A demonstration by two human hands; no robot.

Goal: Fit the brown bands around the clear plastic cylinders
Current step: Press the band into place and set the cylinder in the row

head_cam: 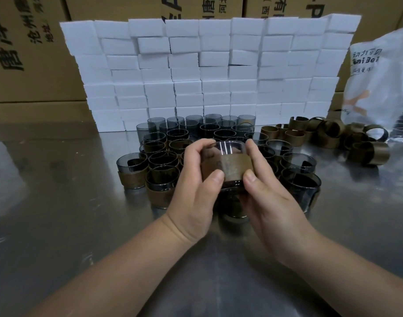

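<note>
Your left hand [196, 179] and right hand [264, 186] both grip one clear cylinder [223, 148] wearing a brown band [228, 165], above the table [58, 213].

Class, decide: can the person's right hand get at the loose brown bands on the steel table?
Probably, but not while occupied: the right hand grips the banded clear plastic cylinder. The loose brown bands lie uncovered on its side.

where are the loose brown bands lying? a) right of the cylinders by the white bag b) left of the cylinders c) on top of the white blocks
a: the loose brown bands sit on the table to the right of the cylinders, beside the white bag.
</note>
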